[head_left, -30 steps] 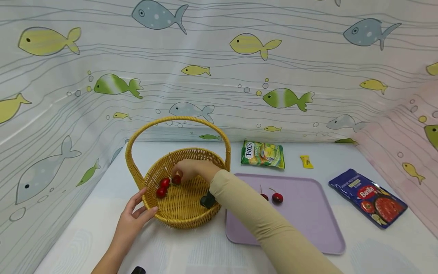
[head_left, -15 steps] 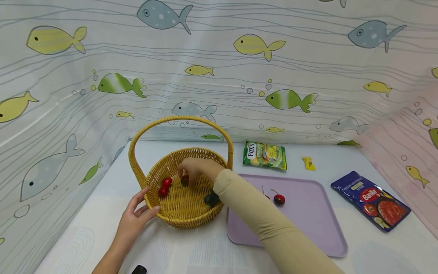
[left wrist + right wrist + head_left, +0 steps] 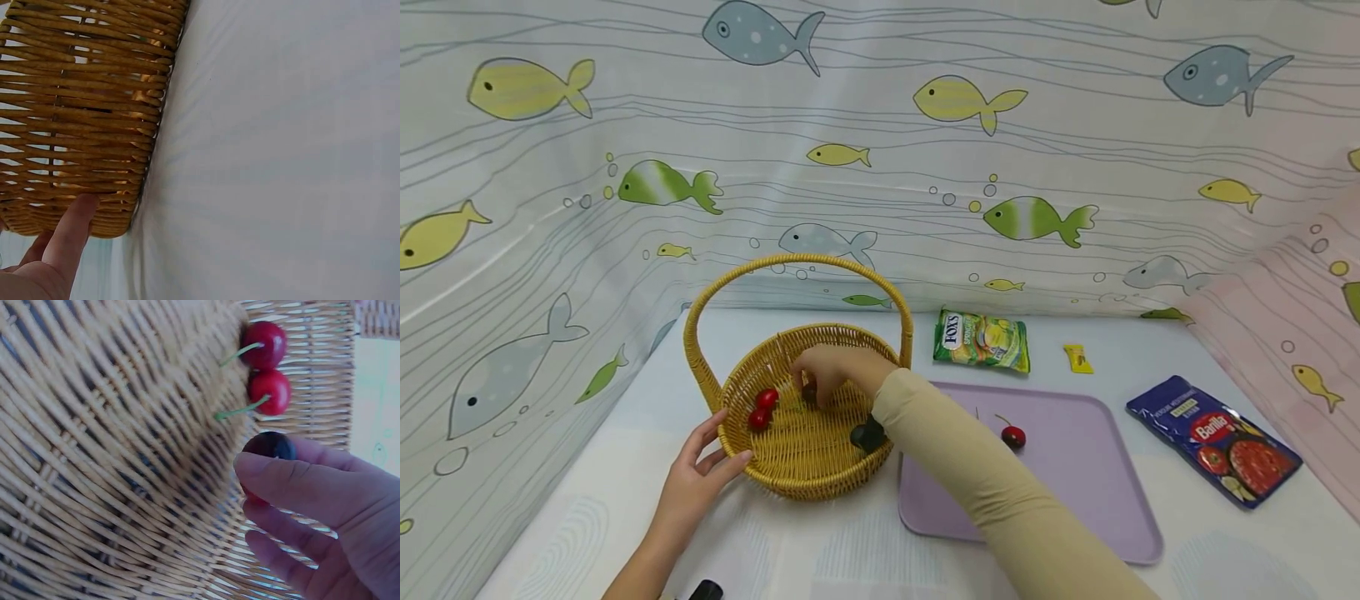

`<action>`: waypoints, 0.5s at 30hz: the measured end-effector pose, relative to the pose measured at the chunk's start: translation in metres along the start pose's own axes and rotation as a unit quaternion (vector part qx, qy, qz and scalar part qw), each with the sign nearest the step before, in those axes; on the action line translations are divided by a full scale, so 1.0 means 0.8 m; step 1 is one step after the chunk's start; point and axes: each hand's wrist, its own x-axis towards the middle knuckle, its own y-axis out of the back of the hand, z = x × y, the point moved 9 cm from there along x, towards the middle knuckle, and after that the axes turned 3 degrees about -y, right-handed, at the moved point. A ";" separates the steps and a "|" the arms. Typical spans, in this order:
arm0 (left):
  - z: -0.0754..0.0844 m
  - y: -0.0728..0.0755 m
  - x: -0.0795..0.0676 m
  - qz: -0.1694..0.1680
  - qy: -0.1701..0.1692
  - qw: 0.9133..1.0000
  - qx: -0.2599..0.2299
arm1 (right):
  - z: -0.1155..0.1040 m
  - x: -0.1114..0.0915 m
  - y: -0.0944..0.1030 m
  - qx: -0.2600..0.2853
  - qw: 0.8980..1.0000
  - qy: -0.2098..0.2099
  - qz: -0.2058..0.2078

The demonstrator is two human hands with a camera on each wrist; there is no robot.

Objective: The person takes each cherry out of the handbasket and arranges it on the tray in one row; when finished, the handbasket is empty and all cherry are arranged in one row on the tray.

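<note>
In the head view, my right hand (image 3: 831,373) reaches into a yellow wicker basket (image 3: 797,483) with a tall arched handle. Between thumb and fingers it pinches a dark cherry (image 3: 269,447), close to the woven bottom. Two red cherries with green stems, one bright (image 3: 275,394) and one darker (image 3: 267,347), lie beside it against the basket's left side. My left hand (image 3: 694,475) touches the basket's front left, thumb and fingers spread on the wall and rim. A fingertip (image 3: 84,203) presses the outer weave in the left wrist view.
Right of the basket lies a lilac tray (image 3: 1075,500) with a cherry (image 3: 1013,437); my right sleeve (image 3: 970,467) crosses it. A green FOX'S candy bag (image 3: 981,340), a small yellow wrapped candy (image 3: 1078,358) and a blue Barilla pouch (image 3: 1213,442) lie behind and right.
My right hand has shifted slightly right inside the basket with the pinched cherry, away from the two others. The left hand stays on the basket. The whole head view has drifted a little.
</note>
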 end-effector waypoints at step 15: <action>0.000 -0.001 0.001 -0.005 0.020 1.000 0.016 | -0.035 -0.062 0.041 0.045 0.994 0.082 0.059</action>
